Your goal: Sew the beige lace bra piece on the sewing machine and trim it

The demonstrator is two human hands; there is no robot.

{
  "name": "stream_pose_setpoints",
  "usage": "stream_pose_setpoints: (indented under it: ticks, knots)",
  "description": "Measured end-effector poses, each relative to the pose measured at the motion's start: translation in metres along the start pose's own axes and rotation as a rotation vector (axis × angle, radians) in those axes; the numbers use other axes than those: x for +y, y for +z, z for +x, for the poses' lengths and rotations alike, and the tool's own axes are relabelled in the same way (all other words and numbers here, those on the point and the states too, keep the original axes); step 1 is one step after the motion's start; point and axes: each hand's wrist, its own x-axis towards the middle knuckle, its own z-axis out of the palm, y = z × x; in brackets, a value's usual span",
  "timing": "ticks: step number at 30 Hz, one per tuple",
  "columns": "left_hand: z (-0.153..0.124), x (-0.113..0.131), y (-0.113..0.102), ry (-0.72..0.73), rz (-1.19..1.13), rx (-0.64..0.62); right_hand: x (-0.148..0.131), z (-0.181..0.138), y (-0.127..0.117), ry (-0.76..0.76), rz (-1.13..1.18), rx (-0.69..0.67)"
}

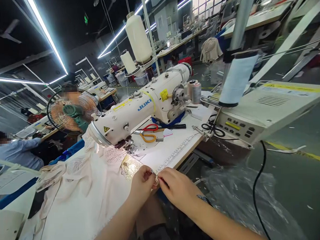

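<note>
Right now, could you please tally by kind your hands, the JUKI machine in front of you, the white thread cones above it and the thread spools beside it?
Left hand and right hand: 2
JUKI machine: 1
White thread cones: 2
Thread spools: 2
Total: 7

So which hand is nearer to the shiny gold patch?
The left hand: it's close by the near edge of the shiny gold patch. The right hand is farther away, on the left hand's other side.
</note>
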Motion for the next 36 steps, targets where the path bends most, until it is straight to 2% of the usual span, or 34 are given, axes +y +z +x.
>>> stream_pose_setpoints:
  ticks: [8, 10, 13, 15, 18, 22, 27, 30, 32, 36]
  knots:
    - [0.004, 0.002, 0.002, 0.004, 0.004, 0.010, 0.008, -0.002, -0.004, 0.154, 0.134, -0.063]
    - [0.002, 0.006, 0.002, -0.025, -0.098, -0.018, 0.013, -0.001, -0.006, 0.282, 0.311, -0.078]
    - [-0.001, 0.011, 0.002, -0.088, -0.323, -0.129, 0.021, 0.002, -0.009, 0.500, 0.755, -0.114]
    - [-0.002, 0.012, 0.003, -0.131, -0.442, -0.181, 0.025, 0.003, -0.010, 0.572, 0.993, -0.178]
    - [-0.001, 0.010, 0.004, -0.169, -0.534, -0.206, 0.029, 0.002, -0.012, 0.623, 1.123, -0.244]
    - [0.003, 0.006, 0.007, -0.115, -0.467, -0.177, 0.034, -0.002, -0.011, 0.600, 0.985, -0.261]
    - [0.008, 0.001, 0.009, -0.008, -0.224, -0.135, 0.038, -0.005, -0.012, 0.490, 0.669, -0.377]
    - [0.010, -0.005, 0.009, 0.039, -0.073, -0.109, 0.039, -0.004, -0.013, 0.397, 0.498, -0.385]
    - [0.012, -0.009, 0.010, 0.071, 0.030, -0.080, 0.038, -0.004, -0.010, 0.281, 0.354, -0.324]
    - [0.020, -0.011, 0.011, 0.074, 0.219, -0.011, 0.039, 0.001, -0.002, 0.014, 0.042, -0.082]
